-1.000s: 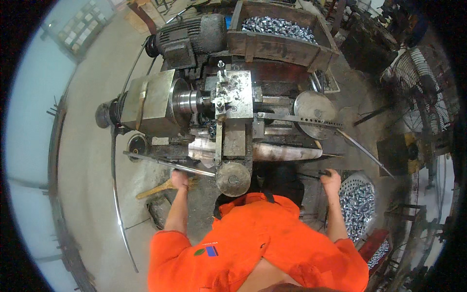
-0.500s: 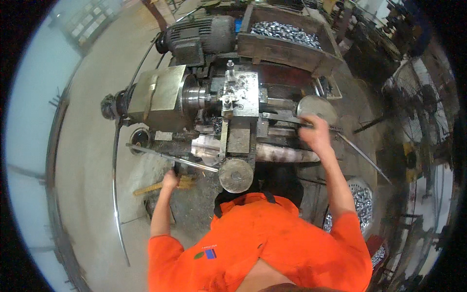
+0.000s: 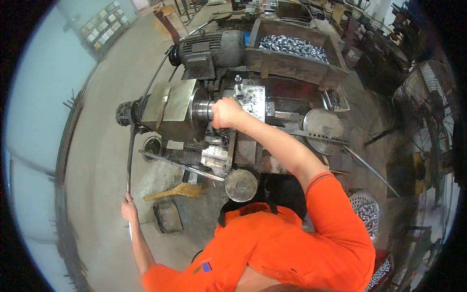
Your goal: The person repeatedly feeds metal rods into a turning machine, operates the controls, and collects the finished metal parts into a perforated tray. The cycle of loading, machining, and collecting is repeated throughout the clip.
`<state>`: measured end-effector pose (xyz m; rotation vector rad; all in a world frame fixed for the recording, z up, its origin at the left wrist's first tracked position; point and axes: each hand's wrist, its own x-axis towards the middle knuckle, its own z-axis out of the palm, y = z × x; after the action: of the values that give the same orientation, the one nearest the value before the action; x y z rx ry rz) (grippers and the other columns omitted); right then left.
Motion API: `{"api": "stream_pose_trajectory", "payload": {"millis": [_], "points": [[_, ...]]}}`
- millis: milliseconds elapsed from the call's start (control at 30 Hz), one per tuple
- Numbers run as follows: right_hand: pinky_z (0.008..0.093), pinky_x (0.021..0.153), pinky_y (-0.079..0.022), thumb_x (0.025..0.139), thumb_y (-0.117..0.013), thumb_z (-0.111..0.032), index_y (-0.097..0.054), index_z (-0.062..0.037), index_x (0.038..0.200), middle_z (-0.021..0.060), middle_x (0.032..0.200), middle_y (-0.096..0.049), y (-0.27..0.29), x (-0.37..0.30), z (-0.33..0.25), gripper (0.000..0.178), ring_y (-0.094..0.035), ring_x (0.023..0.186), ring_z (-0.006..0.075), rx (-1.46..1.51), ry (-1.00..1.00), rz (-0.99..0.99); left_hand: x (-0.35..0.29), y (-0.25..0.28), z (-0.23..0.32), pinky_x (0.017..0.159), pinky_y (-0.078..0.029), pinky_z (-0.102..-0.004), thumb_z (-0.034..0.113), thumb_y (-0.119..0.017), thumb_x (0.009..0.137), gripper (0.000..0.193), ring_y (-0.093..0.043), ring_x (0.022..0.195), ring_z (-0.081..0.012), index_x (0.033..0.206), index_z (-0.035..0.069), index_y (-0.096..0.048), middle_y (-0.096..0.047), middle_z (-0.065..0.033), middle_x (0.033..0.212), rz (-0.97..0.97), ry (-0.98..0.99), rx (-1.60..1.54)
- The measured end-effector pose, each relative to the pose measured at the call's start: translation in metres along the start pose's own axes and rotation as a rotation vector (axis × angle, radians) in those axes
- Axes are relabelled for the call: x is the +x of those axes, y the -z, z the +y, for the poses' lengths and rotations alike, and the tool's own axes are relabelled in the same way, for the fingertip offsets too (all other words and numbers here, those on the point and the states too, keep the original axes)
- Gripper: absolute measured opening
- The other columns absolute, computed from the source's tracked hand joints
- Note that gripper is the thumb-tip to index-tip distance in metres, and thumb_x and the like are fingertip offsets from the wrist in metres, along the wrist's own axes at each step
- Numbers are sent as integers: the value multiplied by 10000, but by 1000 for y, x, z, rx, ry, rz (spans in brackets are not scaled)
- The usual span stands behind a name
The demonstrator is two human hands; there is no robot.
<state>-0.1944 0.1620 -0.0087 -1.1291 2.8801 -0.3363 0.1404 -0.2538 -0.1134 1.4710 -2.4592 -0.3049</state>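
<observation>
My left hand [image 3: 129, 210] is wrapped round a long metal lever [image 3: 130, 170] that runs down beside the lathe's left end. Across the machine reaches my right hand [image 3: 226, 113], its fingers curled at the front of the round steel chuck [image 3: 203, 111]. Whatever those fingers hold is hidden behind the hand. Just to its right sits the bright tool-post block [image 3: 255, 101], partly covered by my wrist. A sheet-metal cover [image 3: 170, 100] lies over the headstock, left of the chuck.
A dark motor [image 3: 214, 48] and a wooden crate [image 3: 292, 65] of small metal parts stand behind. Round discs [image 3: 241, 185] and a slanting rod [image 3: 187, 169] project nearby. A straw brush [image 3: 180, 192] lies left of me; a basket [image 3: 357, 199] of parts stands right.
My right hand has gone from the right-hand disc leftward to the chuck. My left hand has moved from beside the brush out to the long lever and closed on it.
</observation>
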Motion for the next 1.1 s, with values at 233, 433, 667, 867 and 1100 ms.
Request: {"api": "stream_pose_trajectory", "payload": {"millis": [233, 433, 667, 867, 1100], "points": [[396, 734, -494, 548, -644, -239, -680, -62, 736, 156, 800, -660, -9, 0, 8, 261, -639, 779, 314, -26, -10, 50, -104, 19, 83, 690, -445, -435, 484, -543, 796, 494, -591, 739, -367, 837, -4, -612, -612, -202, 731, 29, -150, 107], [400, 683, -506, 565, -605, -241, -683, -58, 749, 158, 773, -657, 76, -39, 45, 271, -640, 748, 313, -125, -200, 107, -65, 31, 57, 543, -461, -370, 248, -651, 753, 290, -592, 547, -259, 760, -27, -561, -579, -156, 608, -402, -295, -189], [427, 918, -412, 585, -605, -195, -646, -80, 1009, 234, 1256, -452, 137, -96, 152, 441, -490, 1082, 382, -183, -158, 781, -4, -10, 100, 529, -463, -309, 171, -616, 796, 249, -568, 542, -177, 871, -58, -549, -571, -93, 635, -603, -318, -580], [348, 843, -462, 593, -606, -125, -642, -75, 998, 185, 1261, -476, 102, -282, 180, 409, -567, 989, 331, -42, -379, 721, -9, -19, 80, 460, -426, -288, 198, -651, 791, 253, -441, 442, -120, 797, 2, -491, -465, -30, 542, -508, -240, -799], [352, 790, -490, 617, -600, -207, -688, -95, 906, 174, 891, -644, -19, -555, 174, 322, -618, 870, 305, -3, -1316, 99, 14, -23, 78, 489, -424, -271, 197, -597, 831, 283, -468, 490, -121, 972, -44, -550, -517, -45, 558, -694, -211, -606]]}}
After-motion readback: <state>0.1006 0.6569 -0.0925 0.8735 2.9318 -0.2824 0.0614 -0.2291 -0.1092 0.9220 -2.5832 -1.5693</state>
